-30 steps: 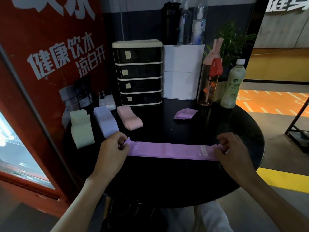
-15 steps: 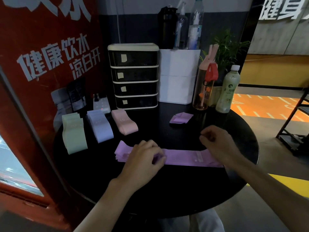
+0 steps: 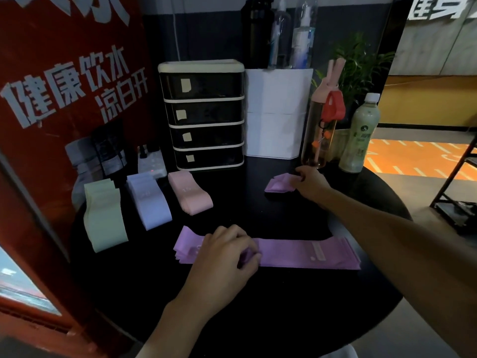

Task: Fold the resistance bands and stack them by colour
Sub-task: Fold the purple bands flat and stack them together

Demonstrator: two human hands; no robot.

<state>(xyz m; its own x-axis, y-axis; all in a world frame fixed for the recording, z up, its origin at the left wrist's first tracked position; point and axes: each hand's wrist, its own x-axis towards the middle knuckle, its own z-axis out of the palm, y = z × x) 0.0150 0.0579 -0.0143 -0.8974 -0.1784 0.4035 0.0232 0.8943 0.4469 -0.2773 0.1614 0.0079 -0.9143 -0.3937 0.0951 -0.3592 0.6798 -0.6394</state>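
at lower centre the left hand (image 3: pixel 224 254) grips the long purple band (image 3: pixel 304 253) steady while the right hand (image 3: pixel 311 183) pinches the folded purple band (image 3: pixel 280 186), seemingly to stack it.

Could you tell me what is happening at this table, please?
A person is sorting resistance bands on a black table. The left hand grips a long purple band lying flat near them. The right hand touches a small folded purple band by the bottles; whether it grips it is unclear. A green stack, a pale blue stack and a pink stack lie at the left.
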